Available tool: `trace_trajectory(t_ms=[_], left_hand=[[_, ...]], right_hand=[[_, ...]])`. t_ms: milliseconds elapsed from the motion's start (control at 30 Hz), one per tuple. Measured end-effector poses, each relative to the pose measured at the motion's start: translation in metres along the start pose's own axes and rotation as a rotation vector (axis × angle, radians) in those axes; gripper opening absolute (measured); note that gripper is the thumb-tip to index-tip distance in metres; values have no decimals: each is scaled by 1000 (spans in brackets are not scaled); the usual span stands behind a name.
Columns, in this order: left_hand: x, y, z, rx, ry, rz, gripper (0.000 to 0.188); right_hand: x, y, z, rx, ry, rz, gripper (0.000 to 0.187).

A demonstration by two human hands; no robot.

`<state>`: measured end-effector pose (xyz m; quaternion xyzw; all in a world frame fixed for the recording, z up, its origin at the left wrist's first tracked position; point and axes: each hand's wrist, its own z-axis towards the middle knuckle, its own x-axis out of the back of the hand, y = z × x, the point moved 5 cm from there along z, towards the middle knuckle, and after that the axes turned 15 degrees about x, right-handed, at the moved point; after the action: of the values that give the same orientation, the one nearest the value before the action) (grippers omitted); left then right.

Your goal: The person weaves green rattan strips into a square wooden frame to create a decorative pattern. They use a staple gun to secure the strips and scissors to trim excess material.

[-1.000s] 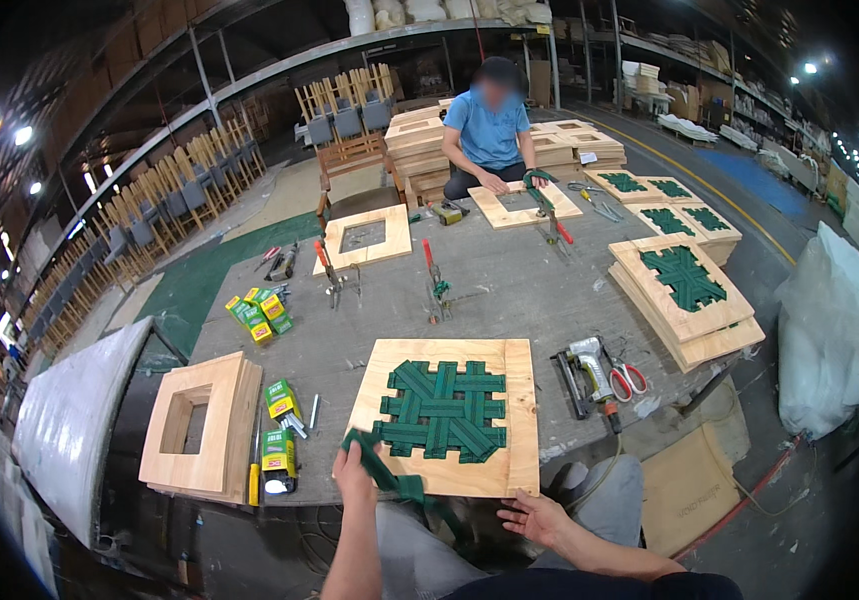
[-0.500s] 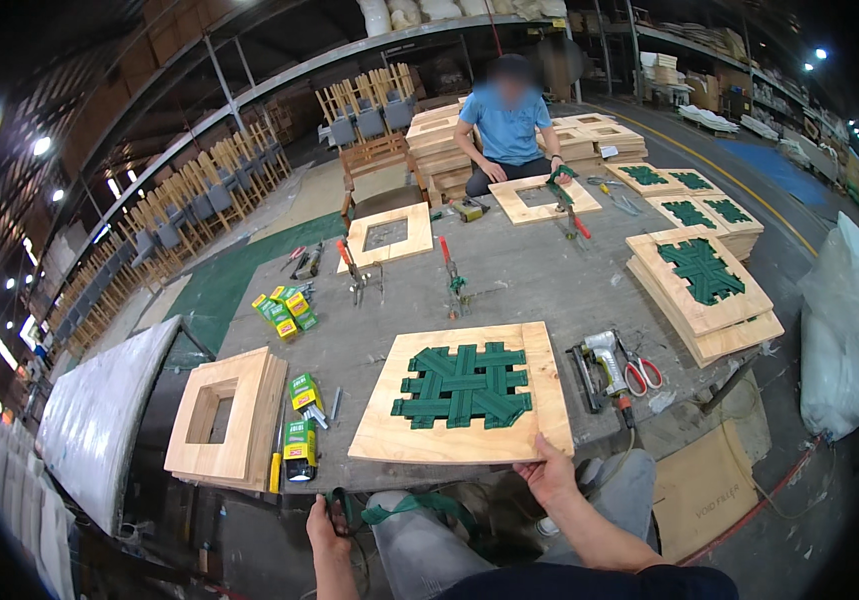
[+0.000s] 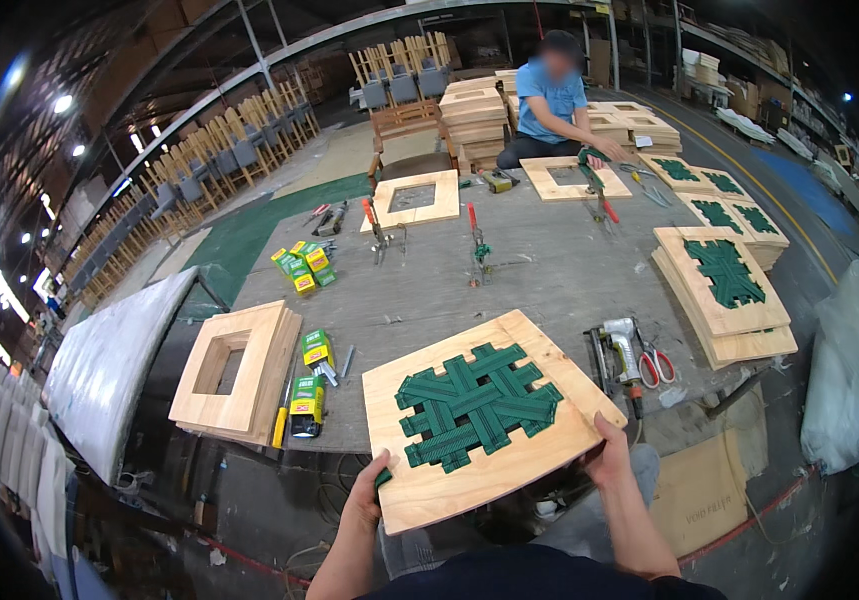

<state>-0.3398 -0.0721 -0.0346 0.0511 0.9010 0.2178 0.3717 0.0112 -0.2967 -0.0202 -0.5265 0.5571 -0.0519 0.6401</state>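
Observation:
Between my two hands is a wooden panel, tilted at the table's near edge. Green webbing is woven across its middle, with small dark gaps between the strips. My left hand grips the panel's left edge, and a bit of green strap shows beside those fingers. At the near right corner my right hand holds on, thumb on top and fingers hidden beneath. Right of the panel lie a nail gun and red-handled scissors.
Framed panels are stacked at the left, beside a yellow-handled tool and yellow-green boxes. Finished-looking woven panels are piled at the right. Clamps sit mid-table. Across it, a person in blue works over a frame.
The panel has come toward me and turned, its near edge now over my lap. My left hand has risen from below the table onto its left edge. The person opposite leans right.

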Motion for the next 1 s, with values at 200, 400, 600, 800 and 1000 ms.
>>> trace_trajectory(t_ms=[200,400,600,800,1000], left_hand=[[-20,-40,-10,18,-93,104,41],[-87,-99,54,3,-248,-102,20],[-86,-122,86,216,-232,-19,21],[-94,-145,106,306,-173,5,29],[-97,-152,116,361,-230,58,35]], right_hand=[[-53,-13,83,11,-135,34,54],[-36,28,57,-14,-148,-367,55],[26,52,-28,-183,-23,-432,63],[34,62,-45,-259,-94,-485,40],[45,60,-34,-174,-7,-494,28]])
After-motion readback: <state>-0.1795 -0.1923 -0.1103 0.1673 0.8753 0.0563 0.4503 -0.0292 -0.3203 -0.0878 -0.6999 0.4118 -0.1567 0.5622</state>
